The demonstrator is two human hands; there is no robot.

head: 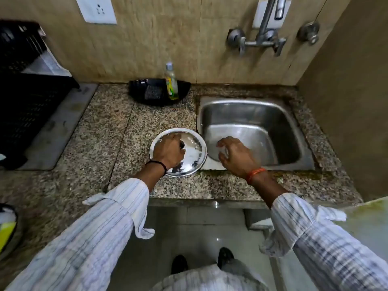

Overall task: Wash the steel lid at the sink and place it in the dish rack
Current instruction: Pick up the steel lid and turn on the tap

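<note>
The round steel lid [194,151] lies on the granite counter just left of the steel sink [247,108], its right edge over the sink's rim. My left hand [169,153] rests on the lid's middle, fingers closed around its dark knob. My right hand [236,153] hovers over the sink's front left corner, fingers curled and apart, holding nothing I can make out. The black dish rack [25,106] stands at the far left on a grey mat.
A black tray [184,89] by the wall holds a dish soap bottle [171,81] and a dark scrubber [152,92]. The tap [265,36] is mounted on the wall above the sink. A side wall closes the right.
</note>
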